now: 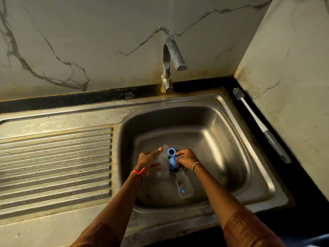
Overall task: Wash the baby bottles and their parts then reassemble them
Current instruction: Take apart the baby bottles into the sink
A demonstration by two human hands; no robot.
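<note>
Both hands work low inside the steel sink basin (222, 132). My left hand (148, 160) grips a clear baby bottle (162, 164), its forefinger stretched out along the bottle's top. My right hand (186, 159) pinches a blue ring part (171, 157) right beside that bottle; a second blue ring (171, 151) stands just above it. Another clear bottle (184, 187) with a small printed picture lies on the basin floor, close to my right wrist. The drain under the hands is mostly hidden.
A steel tap (171, 63) rises at the back of the sink, with no water running. The ribbed draining board (55, 168) stretches to the left. A white and grey bottle brush (261, 125) lies on the black counter to the right, against the marble wall.
</note>
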